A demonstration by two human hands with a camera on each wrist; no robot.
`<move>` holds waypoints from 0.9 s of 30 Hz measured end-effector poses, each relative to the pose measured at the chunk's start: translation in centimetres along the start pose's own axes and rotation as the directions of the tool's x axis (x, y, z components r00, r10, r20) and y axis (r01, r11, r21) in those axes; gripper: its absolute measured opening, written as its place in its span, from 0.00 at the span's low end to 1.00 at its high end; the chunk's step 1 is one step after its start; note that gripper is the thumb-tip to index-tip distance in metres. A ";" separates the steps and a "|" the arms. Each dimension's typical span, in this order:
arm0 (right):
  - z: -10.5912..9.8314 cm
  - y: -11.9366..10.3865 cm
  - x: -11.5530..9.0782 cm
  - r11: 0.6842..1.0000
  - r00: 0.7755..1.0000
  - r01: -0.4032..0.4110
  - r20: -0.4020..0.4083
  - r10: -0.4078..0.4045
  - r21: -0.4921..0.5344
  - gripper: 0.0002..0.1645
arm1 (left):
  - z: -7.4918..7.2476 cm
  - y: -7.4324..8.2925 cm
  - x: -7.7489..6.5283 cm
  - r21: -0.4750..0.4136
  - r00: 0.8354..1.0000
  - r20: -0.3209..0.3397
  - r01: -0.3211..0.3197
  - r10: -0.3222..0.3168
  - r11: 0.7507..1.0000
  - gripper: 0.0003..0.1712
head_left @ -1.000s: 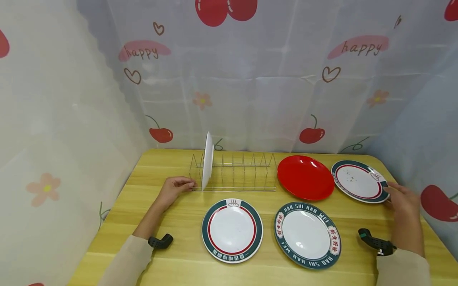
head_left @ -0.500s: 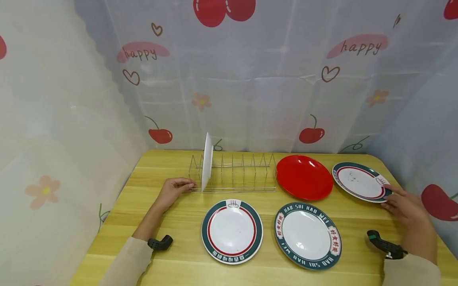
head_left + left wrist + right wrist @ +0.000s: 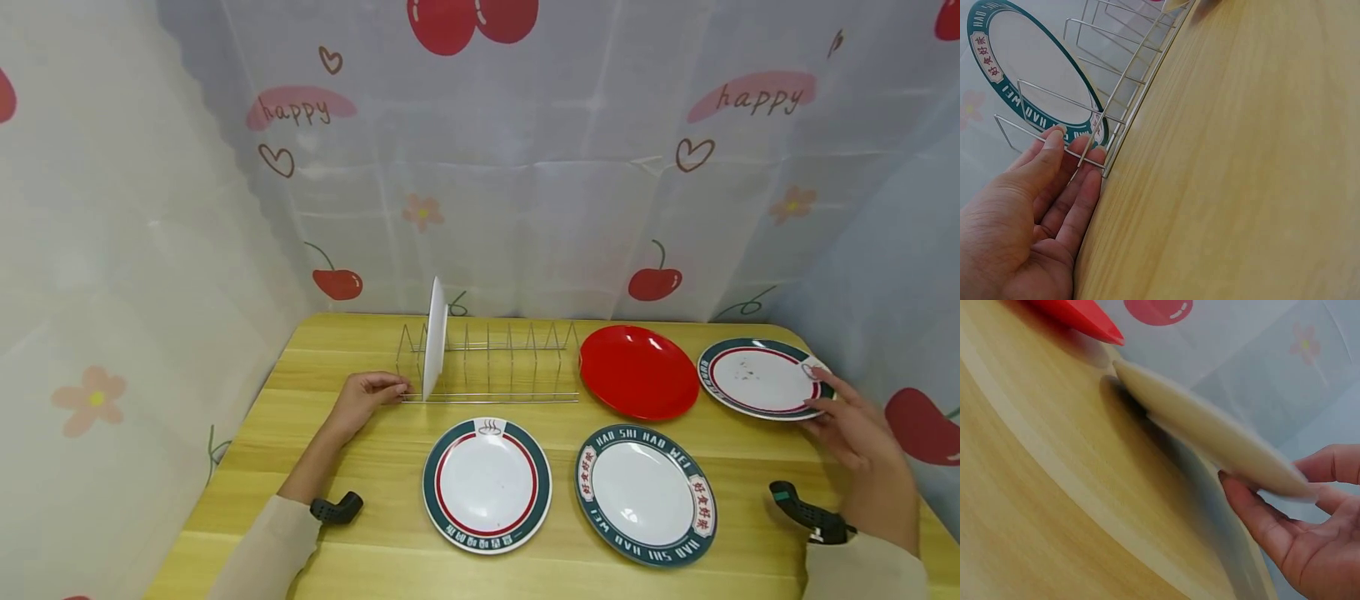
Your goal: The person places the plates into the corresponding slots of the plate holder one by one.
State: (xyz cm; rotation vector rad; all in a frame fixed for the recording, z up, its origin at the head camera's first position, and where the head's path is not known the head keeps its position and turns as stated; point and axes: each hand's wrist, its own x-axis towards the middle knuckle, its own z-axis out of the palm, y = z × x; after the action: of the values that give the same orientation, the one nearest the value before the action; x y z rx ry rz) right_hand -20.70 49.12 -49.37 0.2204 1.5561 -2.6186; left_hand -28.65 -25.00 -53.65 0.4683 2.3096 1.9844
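At the table's right end my right hand [image 3: 855, 425] pinches the near right rim of a white plate [image 3: 757, 379] with a green border and red ring. In the right wrist view that plate [image 3: 1210, 434] is tilted, its gripped side raised off the table. On the left, my left hand [image 3: 367, 398] holds the end of a wire dish rack [image 3: 510, 396]. The left wrist view shows thumb and fingers [image 3: 1079, 219] pinching the rack's wire [image 3: 1088, 161]. One plate [image 3: 434, 342] stands upright in a left slot of the rack, its green lettered border facing left.
A red plate [image 3: 637, 372] lies between the rack and the held plate. Nearer me lie a red-ringed green-rimmed plate [image 3: 487, 485] and a green lettered plate [image 3: 645, 495]. Patterned cloth [image 3: 525, 208] hangs behind the wooden table [image 3: 360, 558].
My right hand has shifted slightly right, its grip on the plate's rim has come further over the edge, and the plate's right side has risen. My left hand stays at the rack.
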 end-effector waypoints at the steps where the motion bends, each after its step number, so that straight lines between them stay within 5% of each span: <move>1: 0.2 0.0 0.0 1.000 1.000 0.016 -0.004 -0.016 0.012 0.36 | 0.0 0.0 0.0 0.002 1.000 0.000 -0.002 0.002 1.000 0.12; 8: 1.5 -0.4 -0.1 0.995 0.997 0.081 -0.019 -0.080 0.054 0.49 | -0.1 -0.1 0.1 -0.008 1.000 0.008 -0.004 0.004 1.000 0.12; 18: 3.3 -1.1 -0.3 0.984 0.985 0.166 -0.064 -0.162 0.063 0.41 | 0.1 0.0 0.1 -0.019 1.000 0.006 -0.002 0.002 1.000 0.12; 27: 5.4 -2.2 -0.2 0.967 0.954 0.233 -0.170 -0.247 -0.097 0.43 | 0.0 0.0 0.1 -0.020 1.000 0.003 0.008 -0.008 1.000 0.12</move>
State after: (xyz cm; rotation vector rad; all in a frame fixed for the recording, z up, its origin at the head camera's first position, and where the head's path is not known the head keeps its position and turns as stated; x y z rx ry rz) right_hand -21.27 45.42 -44.92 0.2869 1.8468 -2.7809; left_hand -28.76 -24.98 -53.63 0.4596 2.2837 1.9996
